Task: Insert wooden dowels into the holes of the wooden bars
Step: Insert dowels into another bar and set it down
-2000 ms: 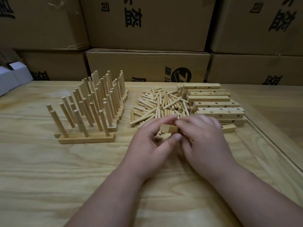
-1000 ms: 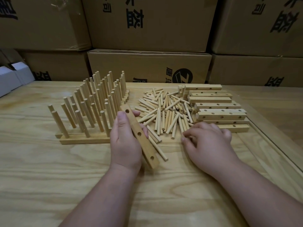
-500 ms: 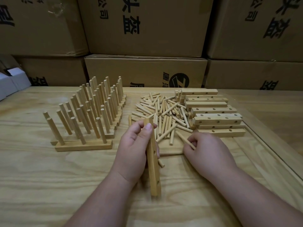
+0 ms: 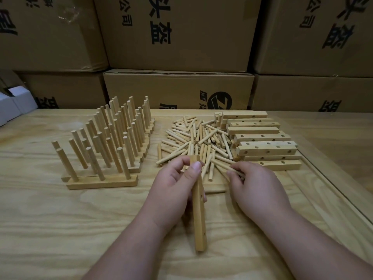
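Note:
My left hand (image 4: pixel 173 190) grips a wooden bar (image 4: pixel 198 221) with holes in it, held lengthwise toward me, its near end low over the table. My right hand (image 4: pixel 256 188) pinches a wooden dowel (image 4: pixel 226 166) at the near edge of the loose dowel pile (image 4: pixel 197 140). A stack of bare drilled bars (image 4: pixel 264 142) lies right of the pile. Several finished bars with upright dowels (image 4: pixel 109 142) stand in rows to the left.
The wooden table (image 4: pixel 80 229) has a raised strip (image 4: pixel 333 188) running along its right side. Stacked cardboard boxes (image 4: pixel 177 33) wall off the back. A white box (image 4: pixel 12 106) sits at the far left edge.
My left hand carried the bar from the middle, turned it and brought it upright-lengthwise before me. My right hand went to the dowel pile and picked up one dowel.

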Tool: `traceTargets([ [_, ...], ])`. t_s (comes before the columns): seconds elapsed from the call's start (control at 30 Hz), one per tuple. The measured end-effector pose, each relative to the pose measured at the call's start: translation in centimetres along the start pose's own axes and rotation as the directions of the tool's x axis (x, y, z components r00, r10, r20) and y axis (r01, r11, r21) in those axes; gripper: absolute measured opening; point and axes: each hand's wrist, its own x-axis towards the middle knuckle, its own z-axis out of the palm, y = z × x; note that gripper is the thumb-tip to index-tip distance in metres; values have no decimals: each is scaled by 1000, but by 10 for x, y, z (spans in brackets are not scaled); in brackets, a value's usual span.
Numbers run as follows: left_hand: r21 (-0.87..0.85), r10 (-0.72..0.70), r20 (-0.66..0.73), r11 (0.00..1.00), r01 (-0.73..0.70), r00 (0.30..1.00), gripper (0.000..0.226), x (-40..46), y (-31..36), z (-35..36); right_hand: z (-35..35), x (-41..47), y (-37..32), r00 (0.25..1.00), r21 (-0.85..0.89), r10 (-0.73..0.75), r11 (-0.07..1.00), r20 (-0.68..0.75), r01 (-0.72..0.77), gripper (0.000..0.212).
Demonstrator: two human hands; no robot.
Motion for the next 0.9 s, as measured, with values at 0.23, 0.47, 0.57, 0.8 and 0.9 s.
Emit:
traceTargets([
  [0.23,43,50,-130,998,-45,990,41,3,-4,-3,-4,-8,-9,924,351,-285,863,-256,364,29],
  [0.47,43,30,-151,999,-23,988,42,2,-3,-4,-3,-12,-14,841,388,-422,752,-339,533,19],
  [0.57,55,24,-143,998,-16,989,43,2,-3,-4,-2,-11,-14,832,389,-447,738,-330,551,16],
  [0.8,54,25,-150,998,-17,988,42,2,-4,-4,-2,-9,-13,846,395,-431,751,-315,529,15],
  [0.9,52,32,-149,998,-25,988,42,2,-3,-4,-2,-8,-12,855,396,-418,761,-308,514,14],
])
